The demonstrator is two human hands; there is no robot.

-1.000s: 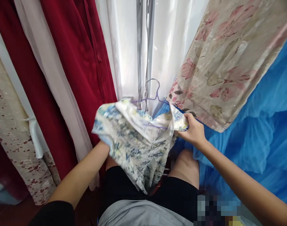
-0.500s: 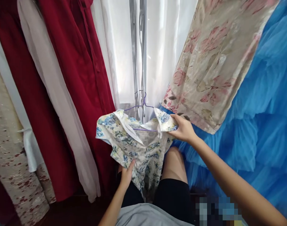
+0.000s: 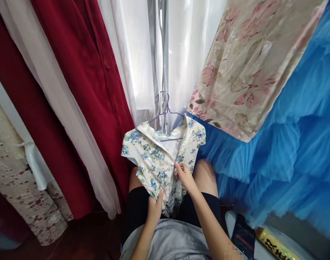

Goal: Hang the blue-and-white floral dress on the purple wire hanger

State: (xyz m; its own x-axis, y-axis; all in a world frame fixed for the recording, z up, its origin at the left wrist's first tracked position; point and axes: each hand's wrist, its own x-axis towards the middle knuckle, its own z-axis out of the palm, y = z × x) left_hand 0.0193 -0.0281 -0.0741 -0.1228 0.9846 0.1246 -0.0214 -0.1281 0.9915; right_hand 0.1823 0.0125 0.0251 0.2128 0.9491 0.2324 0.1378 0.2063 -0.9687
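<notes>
A white blouse with a blue and yellow floral print (image 3: 154, 159) hangs on a thin purple hanger (image 3: 168, 104) in front of my lap. Its collar is spread and the hanger's lower bar shows inside the neckline. My left hand (image 3: 155, 204) grips the blouse's lower left part, thumb on top. Higher up, my right hand (image 3: 184, 175) pinches the front edge below the neckline. The lower end of the blouse is bunched between my knees and partly hidden by my hands.
Dark red garments (image 3: 73, 72) and a pale pink one (image 3: 56, 79) hang at left. A beige floral garment (image 3: 243, 72) and ruffled blue tulle (image 3: 276, 155) hang at right. Grey metal poles (image 3: 165, 54) stand ahead. A phone (image 3: 243, 234) and a yellow packet (image 3: 276, 245) lie lower right.
My right hand has let go of the blouse's right shoulder and moved down and left to the front edge. The blouse's right shoulder now hangs on the hanger. My left hand still holds the fabric.
</notes>
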